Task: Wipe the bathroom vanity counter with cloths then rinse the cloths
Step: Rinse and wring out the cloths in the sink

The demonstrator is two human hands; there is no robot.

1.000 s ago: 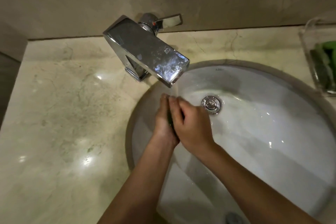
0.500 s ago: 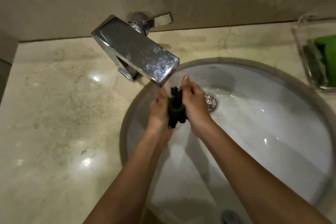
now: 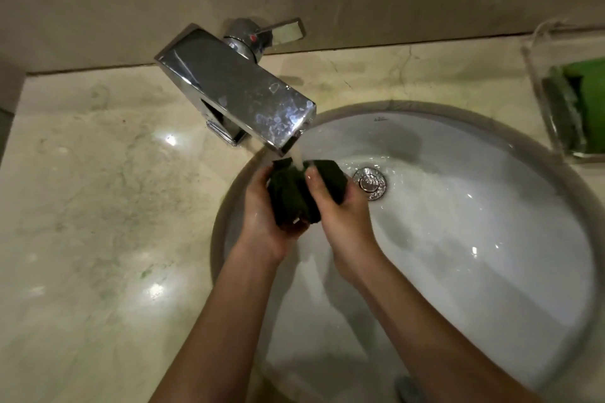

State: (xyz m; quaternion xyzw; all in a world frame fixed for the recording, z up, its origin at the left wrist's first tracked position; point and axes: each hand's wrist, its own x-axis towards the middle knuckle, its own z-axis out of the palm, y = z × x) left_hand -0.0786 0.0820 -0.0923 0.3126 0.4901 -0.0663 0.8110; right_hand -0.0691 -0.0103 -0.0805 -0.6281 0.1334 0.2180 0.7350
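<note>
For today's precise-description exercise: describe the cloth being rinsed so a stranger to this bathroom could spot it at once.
Start at the white sink basin, then the chrome faucet at its rim. Under the spout, left hand and right hand grip a dark green cloth in running water. Unlike the brighter green cloth in the clear tray, it is nearly black and held.

faucet (image 3: 235, 91): polished chrome, water-spotted | counter (image 3: 98, 206): glossy veined marble | sink (image 3: 474, 239): glossy white ceramic | cloth (image 3: 291, 196): dark, rough
</note>
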